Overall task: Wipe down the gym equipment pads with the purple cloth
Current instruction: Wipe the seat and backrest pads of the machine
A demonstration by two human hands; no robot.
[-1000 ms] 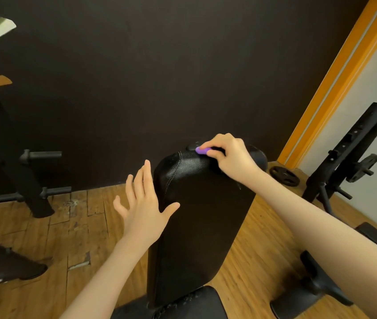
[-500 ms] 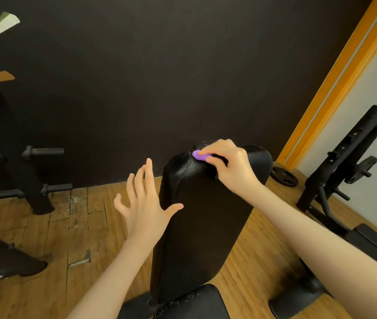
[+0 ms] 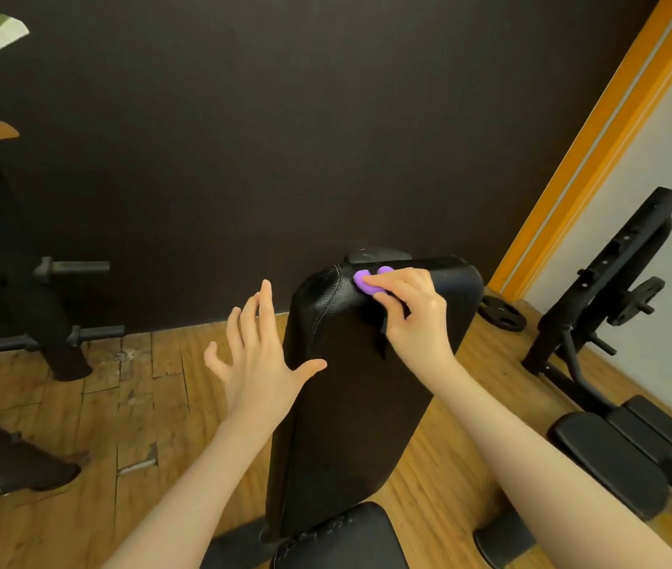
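Observation:
A black leather back pad of an inclined bench stands in the middle, with its seat pad at the bottom edge. My right hand grips a small purple cloth and holds it against the upper part of the back pad; most of the cloth is hidden under the fingers. My left hand hovers with fingers spread beside the pad's left edge, its thumb reaching over the leather.
A dark wall stands right behind the bench. A black rack with pegs is at the left. At the right are a second black bench frame, a flat pad and a weight plate on the wooden floor.
My right hand has slid the purple cloth leftward and slightly down along the top of the back pad. The left hand has stayed spread beside the pad.

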